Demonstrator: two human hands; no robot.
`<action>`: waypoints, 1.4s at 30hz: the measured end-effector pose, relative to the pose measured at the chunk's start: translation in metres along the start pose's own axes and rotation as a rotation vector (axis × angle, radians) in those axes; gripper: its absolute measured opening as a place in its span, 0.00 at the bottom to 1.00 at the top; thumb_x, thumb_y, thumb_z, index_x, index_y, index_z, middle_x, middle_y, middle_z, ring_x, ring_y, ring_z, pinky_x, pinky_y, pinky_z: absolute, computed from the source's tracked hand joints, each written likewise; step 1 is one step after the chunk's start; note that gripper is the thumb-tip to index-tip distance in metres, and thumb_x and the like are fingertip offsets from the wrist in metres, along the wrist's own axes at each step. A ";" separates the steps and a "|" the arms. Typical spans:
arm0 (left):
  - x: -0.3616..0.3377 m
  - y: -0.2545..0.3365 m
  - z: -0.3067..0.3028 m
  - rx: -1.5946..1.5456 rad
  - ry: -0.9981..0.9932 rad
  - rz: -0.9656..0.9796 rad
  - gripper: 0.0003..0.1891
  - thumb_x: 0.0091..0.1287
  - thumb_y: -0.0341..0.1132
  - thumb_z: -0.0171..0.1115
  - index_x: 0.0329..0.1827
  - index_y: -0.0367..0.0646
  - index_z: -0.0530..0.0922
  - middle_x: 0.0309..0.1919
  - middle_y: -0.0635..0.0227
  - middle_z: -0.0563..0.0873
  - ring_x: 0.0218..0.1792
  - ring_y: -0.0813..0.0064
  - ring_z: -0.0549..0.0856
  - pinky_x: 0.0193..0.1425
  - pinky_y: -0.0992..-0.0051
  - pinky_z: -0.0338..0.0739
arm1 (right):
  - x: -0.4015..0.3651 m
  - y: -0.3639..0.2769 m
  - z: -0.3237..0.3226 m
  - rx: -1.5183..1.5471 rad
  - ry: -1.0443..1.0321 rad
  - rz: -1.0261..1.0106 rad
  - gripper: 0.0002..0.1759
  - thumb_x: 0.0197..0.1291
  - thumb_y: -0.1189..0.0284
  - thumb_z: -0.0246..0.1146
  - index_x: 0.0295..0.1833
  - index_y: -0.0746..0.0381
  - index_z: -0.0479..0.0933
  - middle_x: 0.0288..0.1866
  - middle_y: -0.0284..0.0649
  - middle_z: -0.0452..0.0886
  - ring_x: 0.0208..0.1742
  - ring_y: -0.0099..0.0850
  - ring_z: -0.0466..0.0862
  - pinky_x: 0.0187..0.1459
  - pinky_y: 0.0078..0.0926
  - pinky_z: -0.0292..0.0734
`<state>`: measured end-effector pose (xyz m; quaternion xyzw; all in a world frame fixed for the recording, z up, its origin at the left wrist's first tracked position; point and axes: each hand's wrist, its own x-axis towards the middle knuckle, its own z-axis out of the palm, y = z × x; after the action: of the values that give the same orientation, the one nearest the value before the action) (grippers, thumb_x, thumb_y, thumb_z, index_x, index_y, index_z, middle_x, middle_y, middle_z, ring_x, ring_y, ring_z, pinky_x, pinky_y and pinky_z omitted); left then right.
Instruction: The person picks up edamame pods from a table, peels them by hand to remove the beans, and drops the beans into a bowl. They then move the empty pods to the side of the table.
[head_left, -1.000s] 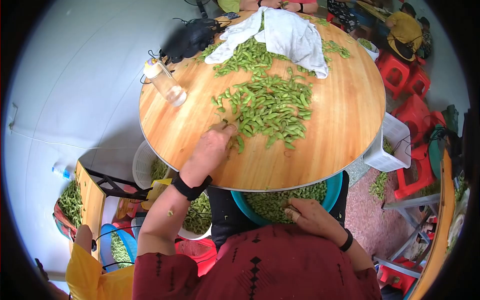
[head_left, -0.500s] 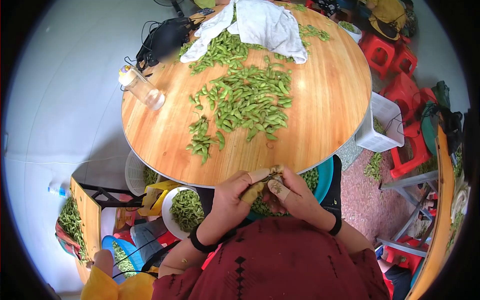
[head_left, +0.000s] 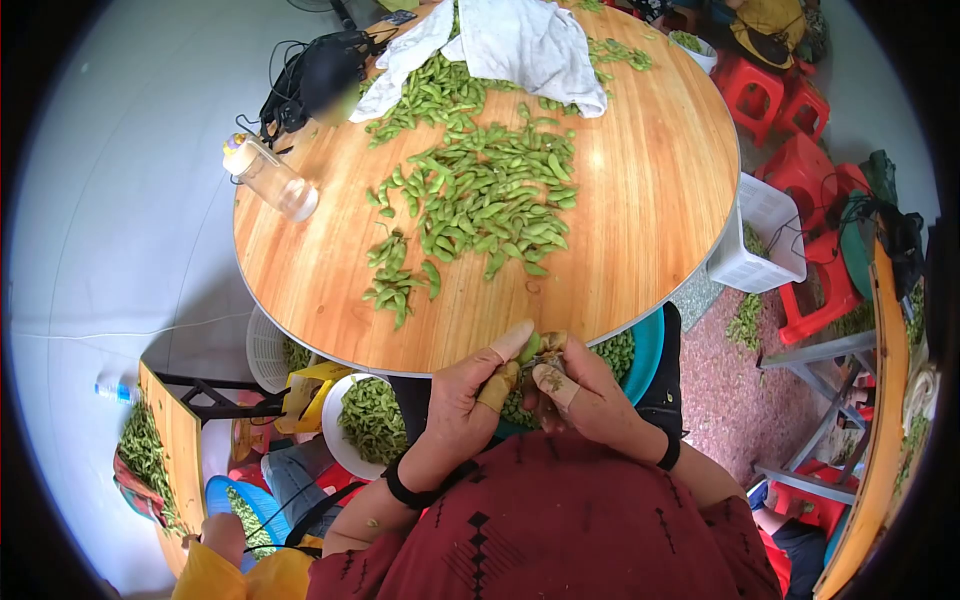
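My left hand (head_left: 468, 392) and my right hand (head_left: 588, 392) meet over a teal basin (head_left: 650, 362) at the table's near edge. Tan covers wrap several fingertips on both. A green edamame pod (head_left: 530, 347) sticks up between them, pinched at my left fingertips. My right fingers are curled against it around something small and dark that I cannot make out. Shelled green beans (head_left: 617, 352) lie in the basin below, partly hidden by my hands. On the round wooden table (head_left: 640, 220), a loose heap of edamame pods (head_left: 490, 200) spreads in front of me.
A white cloth (head_left: 530, 50) covers more pods at the back. A clear bottle (head_left: 275, 182) and a black bag (head_left: 318, 78) stand at the left. Below are a white bowl of pods (head_left: 372, 418), a white crate (head_left: 755, 240) and red stools (head_left: 820, 295). A person's yellow clothing (head_left: 225, 570) shows lower left.
A green pod now shows between my fingertips, where none was visible before. My left thumb has lifted and straightened. The whole view has shifted slightly.
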<state>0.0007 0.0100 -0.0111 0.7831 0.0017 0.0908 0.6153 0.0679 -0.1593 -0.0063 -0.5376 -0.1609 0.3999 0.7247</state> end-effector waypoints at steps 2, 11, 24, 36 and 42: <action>0.001 0.002 0.000 0.000 -0.012 -0.013 0.22 0.69 0.20 0.54 0.66 0.40 0.75 0.43 0.60 0.87 0.43 0.79 0.84 0.49 0.78 0.78 | 0.000 0.000 0.000 -0.023 0.001 -0.008 0.12 0.74 0.71 0.50 0.58 0.63 0.64 0.32 0.36 0.78 0.22 0.20 0.74 0.22 0.17 0.67; 0.001 0.016 0.000 0.274 -0.029 0.141 0.25 0.66 0.19 0.54 0.67 0.39 0.74 0.43 0.54 0.87 0.41 0.63 0.88 0.48 0.76 0.80 | -0.001 0.005 -0.003 0.220 -0.069 -0.011 0.12 0.74 0.72 0.49 0.59 0.61 0.65 0.32 0.35 0.77 0.21 0.19 0.71 0.22 0.17 0.67; -0.008 0.016 -0.005 0.038 -0.112 -0.005 0.24 0.70 0.23 0.54 0.70 0.43 0.72 0.43 0.66 0.86 0.34 0.78 0.83 0.41 0.78 0.78 | -0.007 0.002 -0.006 0.139 -0.076 -0.015 0.09 0.73 0.72 0.51 0.56 0.59 0.67 0.30 0.34 0.77 0.20 0.18 0.70 0.21 0.17 0.65; 0.000 0.009 0.001 0.421 0.015 0.225 0.12 0.68 0.26 0.62 0.54 0.38 0.80 0.35 0.73 0.84 0.32 0.82 0.81 0.36 0.79 0.75 | -0.004 -0.008 -0.002 0.161 0.042 0.251 0.07 0.73 0.69 0.51 0.52 0.57 0.69 0.28 0.35 0.78 0.19 0.21 0.74 0.19 0.17 0.64; 0.001 -0.004 0.000 -0.263 -0.052 -0.221 0.10 0.70 0.26 0.60 0.53 0.38 0.80 0.36 0.72 0.83 0.33 0.81 0.82 0.37 0.78 0.77 | -0.005 0.002 -0.008 0.068 -0.010 0.154 0.07 0.74 0.69 0.49 0.51 0.58 0.69 0.28 0.34 0.78 0.20 0.20 0.73 0.20 0.17 0.66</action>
<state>0.0021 0.0109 -0.0150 0.6930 0.0599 0.0016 0.7185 0.0696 -0.1682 -0.0104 -0.5216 -0.1091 0.4623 0.7088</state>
